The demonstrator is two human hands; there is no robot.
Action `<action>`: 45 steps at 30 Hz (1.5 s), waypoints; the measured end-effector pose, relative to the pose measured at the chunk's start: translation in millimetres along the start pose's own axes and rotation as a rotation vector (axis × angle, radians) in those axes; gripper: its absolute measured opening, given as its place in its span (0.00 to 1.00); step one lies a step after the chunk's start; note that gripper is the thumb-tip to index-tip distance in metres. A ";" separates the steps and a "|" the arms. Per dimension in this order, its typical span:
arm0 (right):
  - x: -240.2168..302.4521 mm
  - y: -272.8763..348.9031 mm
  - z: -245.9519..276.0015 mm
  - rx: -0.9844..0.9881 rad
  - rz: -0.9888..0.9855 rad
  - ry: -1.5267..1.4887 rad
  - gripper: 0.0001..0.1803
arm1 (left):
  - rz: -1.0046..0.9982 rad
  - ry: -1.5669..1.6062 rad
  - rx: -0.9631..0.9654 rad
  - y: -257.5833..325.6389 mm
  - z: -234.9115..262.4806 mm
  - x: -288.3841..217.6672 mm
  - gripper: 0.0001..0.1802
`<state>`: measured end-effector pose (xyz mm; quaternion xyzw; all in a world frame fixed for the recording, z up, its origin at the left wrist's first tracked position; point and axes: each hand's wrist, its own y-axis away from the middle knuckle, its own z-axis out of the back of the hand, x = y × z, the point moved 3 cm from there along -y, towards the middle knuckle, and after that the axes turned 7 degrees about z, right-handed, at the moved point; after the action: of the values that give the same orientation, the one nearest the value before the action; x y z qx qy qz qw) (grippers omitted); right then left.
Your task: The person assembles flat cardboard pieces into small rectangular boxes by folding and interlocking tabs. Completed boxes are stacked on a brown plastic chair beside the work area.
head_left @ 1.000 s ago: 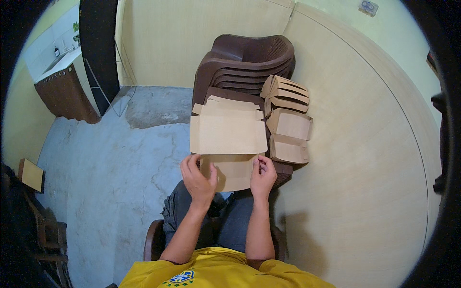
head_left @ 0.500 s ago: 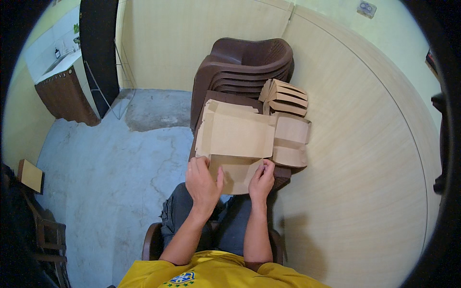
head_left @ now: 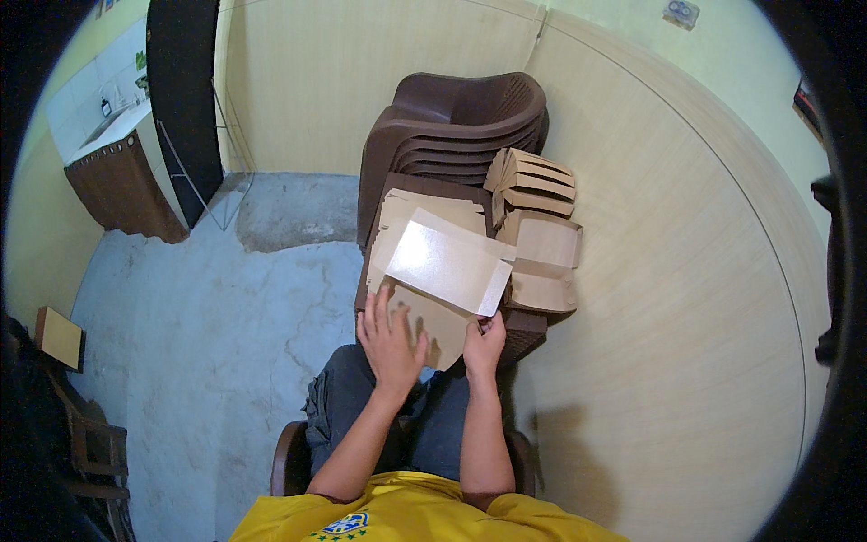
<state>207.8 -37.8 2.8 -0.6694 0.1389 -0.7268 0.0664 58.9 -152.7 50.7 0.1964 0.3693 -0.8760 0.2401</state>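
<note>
A partly folded brown cardboard box (head_left: 433, 327) lies in front of me, turned at an angle, and its far panel shines with a bright glare. My right hand (head_left: 483, 341) pinches it at the right corner, by the fold between its two main panels. Over the near panel's left side my left hand (head_left: 390, 341) hovers with fingers spread; whether a fingertip touches the cardboard I cannot tell. Beneath the box is a stack of flat cardboard blanks (head_left: 397, 210), resting on a dark brown surface (head_left: 470, 191).
To the right stand an opened cardboard box (head_left: 546, 239) and several folded boxes (head_left: 539, 183) packed together, close to the pale wood wall (head_left: 668, 271). Stacked brown plastic chairs (head_left: 452, 135) rise behind. At far left are a curtained sink counter (head_left: 126, 185) and a low board (head_left: 60, 339).
The box has turned clockwise and its far panel now catches the light. My left hand has let go of its left corner and spread its fingers. My right hand keeps its pinch.
</note>
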 end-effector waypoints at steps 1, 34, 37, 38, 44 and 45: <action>-4.1 -0.2 -3.0 -0.011 -0.021 -0.103 0.05 | -0.093 0.094 0.066 5.6 -6.6 -6.5 0.30; -12.0 -18.4 4.7 0.349 -0.152 -0.033 0.11 | 0.366 0.898 0.543 44.5 -98.6 1.8 0.21; -19.3 -9.3 5.7 0.404 -0.161 0.083 0.12 | 0.502 1.180 0.479 37.0 -103.4 4.8 0.20; -19.3 -7.0 6.8 0.436 -0.143 0.091 0.11 | 0.549 1.210 0.514 32.7 -103.9 9.1 0.20; -8.9 1.7 -5.0 0.455 0.019 0.168 0.12 | 0.792 0.957 0.497 16.5 -106.1 12.6 0.20; -4.4 3.4 -7.8 0.462 0.098 0.188 0.12 | 0.803 0.915 0.454 13.1 -106.0 13.5 0.20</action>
<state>200.2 -38.9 -2.8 -0.5583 0.0069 -0.7942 0.2396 73.0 -85.8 -32.5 0.7184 0.1377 -0.6022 0.3199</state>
